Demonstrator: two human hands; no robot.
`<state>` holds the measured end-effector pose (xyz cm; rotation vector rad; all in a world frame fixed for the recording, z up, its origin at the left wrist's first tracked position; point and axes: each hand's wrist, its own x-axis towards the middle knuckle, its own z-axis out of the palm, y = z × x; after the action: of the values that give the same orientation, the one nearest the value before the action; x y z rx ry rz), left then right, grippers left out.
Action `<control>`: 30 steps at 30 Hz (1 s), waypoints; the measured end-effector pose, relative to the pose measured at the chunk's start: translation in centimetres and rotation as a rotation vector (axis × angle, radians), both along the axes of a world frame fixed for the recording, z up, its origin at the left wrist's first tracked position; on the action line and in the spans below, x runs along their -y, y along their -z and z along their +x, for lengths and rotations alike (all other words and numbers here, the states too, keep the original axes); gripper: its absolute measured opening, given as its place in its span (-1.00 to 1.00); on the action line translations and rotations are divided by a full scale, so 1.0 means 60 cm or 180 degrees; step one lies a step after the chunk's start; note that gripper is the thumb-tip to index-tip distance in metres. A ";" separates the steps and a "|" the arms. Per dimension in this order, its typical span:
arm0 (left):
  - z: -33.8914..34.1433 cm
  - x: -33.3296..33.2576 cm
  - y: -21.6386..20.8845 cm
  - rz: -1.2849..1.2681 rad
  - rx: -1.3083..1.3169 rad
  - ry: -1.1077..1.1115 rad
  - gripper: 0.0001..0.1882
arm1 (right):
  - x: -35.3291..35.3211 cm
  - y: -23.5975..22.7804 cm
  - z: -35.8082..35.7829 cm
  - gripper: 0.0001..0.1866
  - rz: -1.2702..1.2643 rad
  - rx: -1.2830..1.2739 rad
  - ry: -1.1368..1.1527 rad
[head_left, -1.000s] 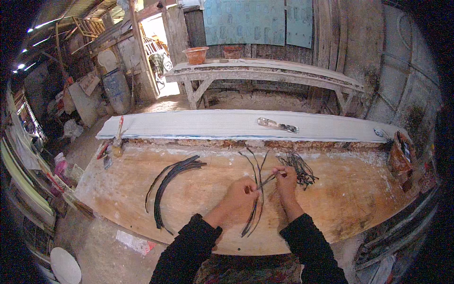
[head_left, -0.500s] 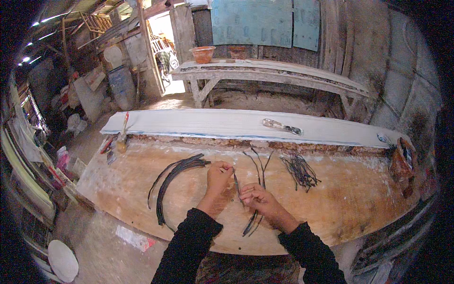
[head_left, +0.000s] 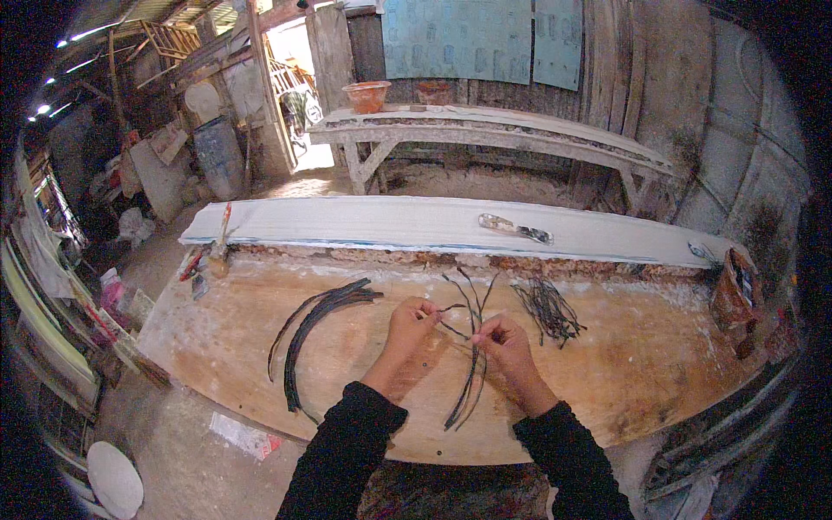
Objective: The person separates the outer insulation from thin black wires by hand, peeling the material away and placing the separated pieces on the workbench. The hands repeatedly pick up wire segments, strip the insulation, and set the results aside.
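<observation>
Between my two hands a thin black strip is held slantwise above the plywood board. My left hand is closed, pinching one part of it, and a short end sticks out past the fingertips. My right hand pinches the other end between thumb and fingers. Beneath and just behind the hands lie a few long black strips, partly covered by the right hand. A curved bundle of black strips lies left of my left hand. To the right sits a tangled pile of shorter black strips.
A long white board runs along the far edge, bearing a scraper. A brush leans at its left end. An orange-brown container stands at the right. Behind is a bench with an orange bowl.
My right hand has moved up and to the right. The strip, upright before, now slants sideways between the hands, with a short end showing by the left fingertips.
</observation>
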<state>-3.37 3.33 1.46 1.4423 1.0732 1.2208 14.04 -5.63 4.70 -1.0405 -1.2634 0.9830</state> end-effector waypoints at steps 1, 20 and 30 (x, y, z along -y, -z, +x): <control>0.002 0.000 0.005 0.0041 0.0094 0.0119 -0.89 | -0.006 0.005 0.003 -0.88 0.0093 0.0023 0.0244; 0.060 0.111 -0.054 0.0617 -0.0519 0.1897 -0.88 | -0.061 0.061 0.061 -0.94 0.0362 0.0957 0.2006; 0.013 0.028 -0.031 0.0470 -0.0615 -0.0334 -0.83 | -0.046 0.044 0.048 -0.88 0.0399 0.0937 0.1760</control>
<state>-2.59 1.66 3.35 1.6617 1.2231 1.2764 16.93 -2.88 2.04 -1.3707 -1.1564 0.3329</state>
